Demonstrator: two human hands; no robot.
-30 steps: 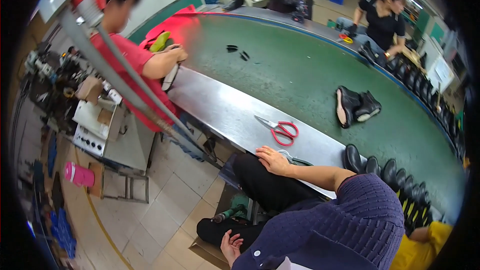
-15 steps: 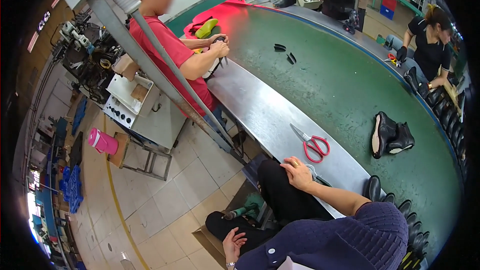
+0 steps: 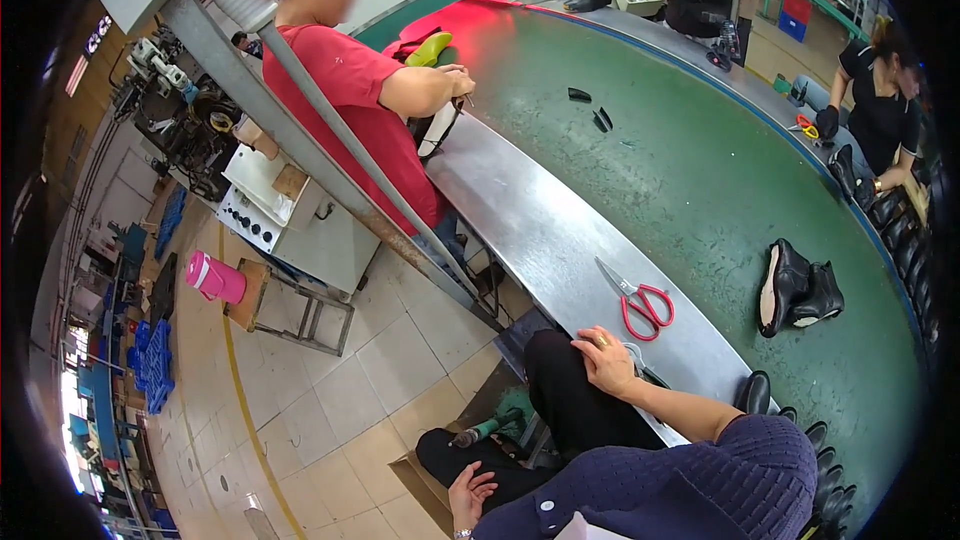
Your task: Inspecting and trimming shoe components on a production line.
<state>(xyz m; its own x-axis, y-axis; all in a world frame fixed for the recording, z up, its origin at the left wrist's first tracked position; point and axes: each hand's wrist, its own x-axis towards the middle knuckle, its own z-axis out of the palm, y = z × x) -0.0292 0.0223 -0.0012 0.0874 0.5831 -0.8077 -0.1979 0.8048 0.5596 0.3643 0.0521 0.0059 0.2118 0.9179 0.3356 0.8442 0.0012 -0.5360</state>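
Note:
My right hand (image 3: 606, 364), with a ring on one finger, rests on my dark-trousered knee (image 3: 556, 370) beside the metal table edge. Its fingers lie loosely stretched and hold nothing. Just past it on the metal ledge (image 3: 560, 225) lies a pair of red-handled scissors (image 3: 648, 310). A second tool with a pale loop and dark handle (image 3: 648, 370) is partly hidden behind the hand. My left hand (image 3: 470, 493) lies palm up over my lap, empty, its fingers loosely bent and apart. A wristband shows at its wrist.
Black ankle boots (image 3: 797, 290) stand on the green belt (image 3: 670, 160), with small dark pieces (image 3: 601, 121) farther off. A row of black shoes (image 3: 818, 435) lines my right. A co-worker in red (image 3: 345, 120) stands beyond a slanting metal post (image 3: 330, 180). Another sits across the belt.
The view has shifted slightly, so things sit a little lower and more to the right. The co-worker in red has moved their hands and the shoe they handle. My hands stay where they were.

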